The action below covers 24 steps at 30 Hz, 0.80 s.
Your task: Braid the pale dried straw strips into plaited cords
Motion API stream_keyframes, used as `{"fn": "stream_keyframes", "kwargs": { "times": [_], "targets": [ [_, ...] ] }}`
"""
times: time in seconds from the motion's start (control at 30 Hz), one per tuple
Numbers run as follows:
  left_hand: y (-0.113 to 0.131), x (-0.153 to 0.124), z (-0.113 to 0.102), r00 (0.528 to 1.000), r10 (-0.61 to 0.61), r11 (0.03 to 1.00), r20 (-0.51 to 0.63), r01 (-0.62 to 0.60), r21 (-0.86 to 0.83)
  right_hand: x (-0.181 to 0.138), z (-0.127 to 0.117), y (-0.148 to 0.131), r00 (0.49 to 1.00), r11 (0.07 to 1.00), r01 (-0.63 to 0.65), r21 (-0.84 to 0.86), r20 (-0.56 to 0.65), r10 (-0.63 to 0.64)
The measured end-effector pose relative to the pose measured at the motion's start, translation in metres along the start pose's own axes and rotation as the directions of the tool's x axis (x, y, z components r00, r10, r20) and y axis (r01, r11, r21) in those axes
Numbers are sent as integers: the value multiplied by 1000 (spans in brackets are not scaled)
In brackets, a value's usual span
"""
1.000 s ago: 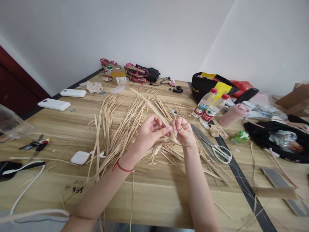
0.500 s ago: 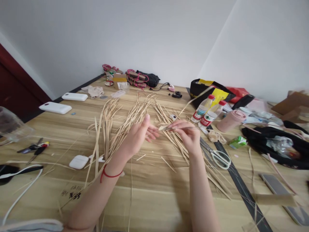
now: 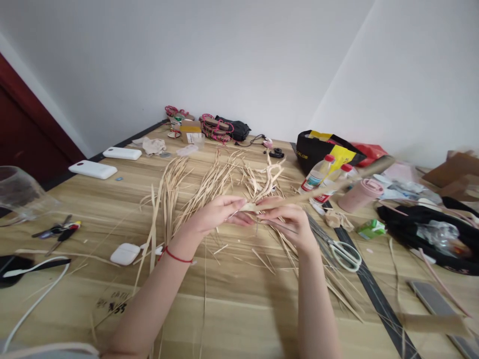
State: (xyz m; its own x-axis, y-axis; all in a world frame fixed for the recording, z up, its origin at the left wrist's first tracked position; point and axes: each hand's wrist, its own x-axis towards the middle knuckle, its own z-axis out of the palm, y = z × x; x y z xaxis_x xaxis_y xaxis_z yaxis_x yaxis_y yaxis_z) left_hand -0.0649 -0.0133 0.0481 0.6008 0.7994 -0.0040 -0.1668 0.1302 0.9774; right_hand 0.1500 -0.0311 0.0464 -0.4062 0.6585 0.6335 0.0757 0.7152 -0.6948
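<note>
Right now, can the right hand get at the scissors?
Probably yes: the right hand is close to the scissors, whose handles lie uncovered, but it might need to release the pale strip first.

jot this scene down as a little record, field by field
left hand: pinching a pale strip
right hand: holding the same strip
loose strips: strewn over the table, beyond and around the hands
scissors: on the table, right of the right hand
containers: two red-capped bottles, pink tumbler beside them
</note>
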Motion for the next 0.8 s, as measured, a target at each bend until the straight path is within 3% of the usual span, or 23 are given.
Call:
{"fn": "stream_keyframes", "kwargs": {
  "times": [0.2,0.43,0.6,0.8],
  "targets": [
    [0,-1,5,999,43,999,-33,-44,-26,1,-4,4,998,992,45,-114,47,-40],
    [-6,6,9,995,83,996,-60,-81,37,1,-3,4,997,998,-9,-67,70,13],
    [-9,8,5,983,158,979,-92,-144,143,0,-3,3,998,997,-48,-58,26,50],
    [-11,5,-3,984,178,937,-25,-162,309,1,-2,4,993,995,-61,-74,-101,54]
  ]
}}
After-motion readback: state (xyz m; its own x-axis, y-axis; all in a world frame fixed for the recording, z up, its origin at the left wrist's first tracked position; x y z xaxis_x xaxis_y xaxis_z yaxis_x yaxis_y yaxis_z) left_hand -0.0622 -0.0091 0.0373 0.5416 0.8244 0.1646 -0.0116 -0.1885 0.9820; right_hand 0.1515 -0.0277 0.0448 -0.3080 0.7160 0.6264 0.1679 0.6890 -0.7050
